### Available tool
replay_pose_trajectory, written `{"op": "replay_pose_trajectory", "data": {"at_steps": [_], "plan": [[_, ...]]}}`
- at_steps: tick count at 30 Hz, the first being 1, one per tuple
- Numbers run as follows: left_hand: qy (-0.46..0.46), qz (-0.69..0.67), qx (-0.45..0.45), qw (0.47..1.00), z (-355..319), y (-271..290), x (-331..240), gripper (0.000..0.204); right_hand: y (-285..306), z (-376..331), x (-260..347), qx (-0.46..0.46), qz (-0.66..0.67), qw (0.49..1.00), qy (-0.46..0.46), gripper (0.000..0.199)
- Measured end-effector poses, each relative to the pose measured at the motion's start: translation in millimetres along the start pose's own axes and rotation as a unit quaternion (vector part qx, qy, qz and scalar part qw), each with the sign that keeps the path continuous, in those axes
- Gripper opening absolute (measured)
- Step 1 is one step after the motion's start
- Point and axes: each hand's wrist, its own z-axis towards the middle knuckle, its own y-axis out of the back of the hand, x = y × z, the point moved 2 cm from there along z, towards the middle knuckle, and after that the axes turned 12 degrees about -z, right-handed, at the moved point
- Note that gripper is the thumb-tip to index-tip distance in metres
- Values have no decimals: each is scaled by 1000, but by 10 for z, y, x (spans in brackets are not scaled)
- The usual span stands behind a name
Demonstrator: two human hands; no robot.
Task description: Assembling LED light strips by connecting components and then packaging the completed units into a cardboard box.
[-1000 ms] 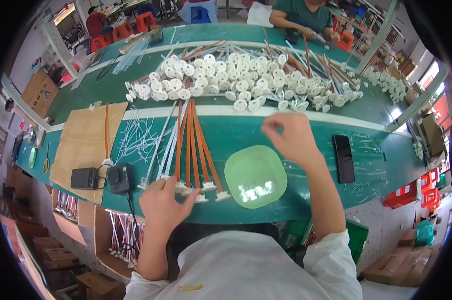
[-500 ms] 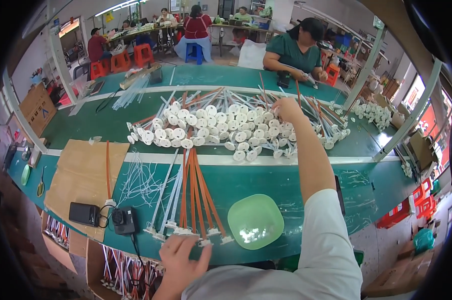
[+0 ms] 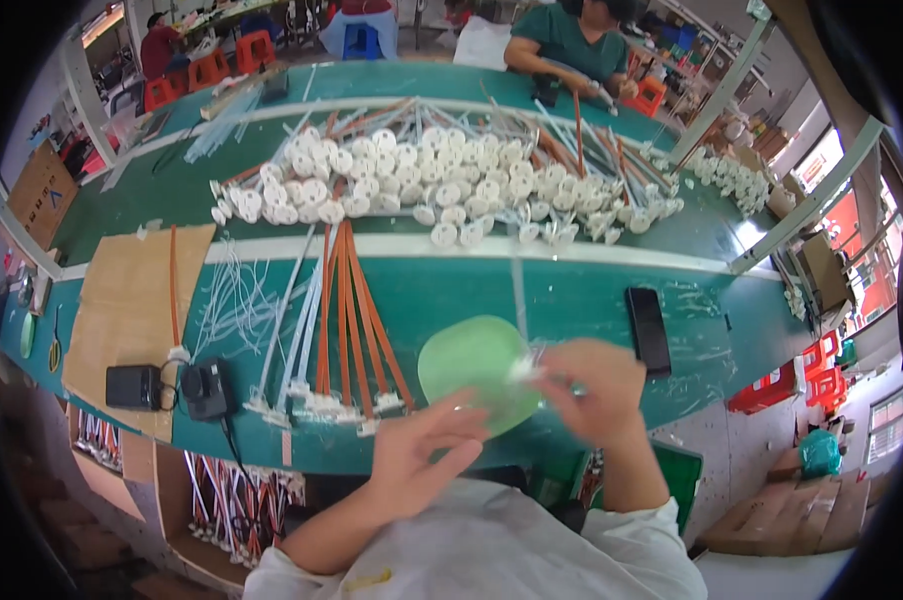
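My right hand point(image 3: 600, 392) pinches a small white end piece point(image 3: 522, 371), smeared by motion, over the right rim of a light-green bowl point(image 3: 462, 350). A pale strip point(image 3: 519, 295) runs up the table from that piece and seems joined to it. By the bowl's near left side is my left hand point(image 3: 417, 460), thumb and fingers apart, with nothing clearly visible in it. Left of the bowl lies a fan of orange strips point(image 3: 346, 320) and pale strips point(image 3: 298, 325), their white end pieces point(image 3: 322, 402) toward me. The bowl's contents are too blurred to make out.
A heap of white round-headed pieces point(image 3: 402, 175) on strips spans the table's middle. A black phone point(image 3: 649, 330) lies at right. Cardboard point(image 3: 132, 320), a black box point(image 3: 134, 388), a small black device point(image 3: 207, 388) and loose white ties point(image 3: 237, 300) are at left. A person in green point(image 3: 572, 50) sits opposite.
My right hand has come back from the heap to the bowl, now with a white end piece. My left hand has left the strip ends for the bowl's side. The view has tipped down.
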Motion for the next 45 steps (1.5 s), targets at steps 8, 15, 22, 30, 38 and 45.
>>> {"op": "replay_pose_trajectory", "data": {"at_steps": [8, 15, 22, 30, 38, 45], "plan": [[37, 13, 63, 997, -316, 87, 130, 36, -314, -540, 610, -142, 102, 981, 85, 26], [55, -27, 63, 996, -612, 276, 125, 40, -429, -690, 685, -107, 191, 970, 110, 25], [31, 51, 72, 996, -630, 247, 74, 49, -369, -617, 681, -44, 177, 981, 67, 18], [8, -36, -65, 997, -483, 499, 4, 44, -697, -207, -41, 167, 65, 978, -103, 17], [15, -4, -60, 998, -454, 470, 12, 50, -921, -171, -19, 299, 40, 947, -114, 17], [10, -13, -67, 998, -375, 506, 29, 55, -718, -206, -112, 215, 91, 957, -174, 8]]}}
